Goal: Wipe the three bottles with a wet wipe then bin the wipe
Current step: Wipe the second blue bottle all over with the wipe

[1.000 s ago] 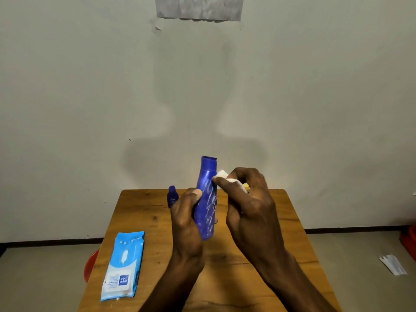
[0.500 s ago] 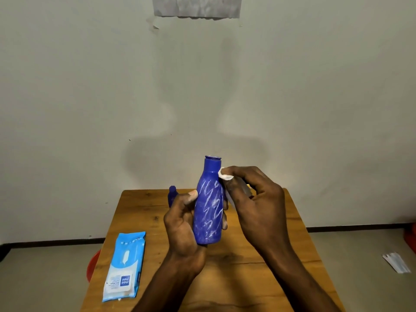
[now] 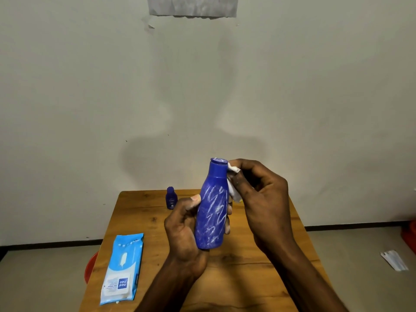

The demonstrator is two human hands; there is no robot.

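A large blue bottle (image 3: 211,210) with white scribbles is held upright above the wooden table (image 3: 139,224), my left hand (image 3: 183,233) wrapped around its lower body. My right hand (image 3: 261,199) presses a white wet wipe (image 3: 233,185) against the bottle's neck and right shoulder. A small dark blue bottle (image 3: 171,198) stands at the table's far edge, left of my hands. A sliver of yellow (image 3: 240,200) shows behind the wipe; what it belongs to is hidden by my right hand.
A light blue wet-wipe pack (image 3: 122,269) lies flat on the table's left side. A red bin (image 3: 90,266) peeks out on the floor below the table's left edge. A white wrapper (image 3: 394,260) lies on the floor at right; a red object (image 3: 410,237) sits at the right border.
The large bottle has been turned more upright and raised slightly. My right hand has slid the wipe up from the body to the neck.
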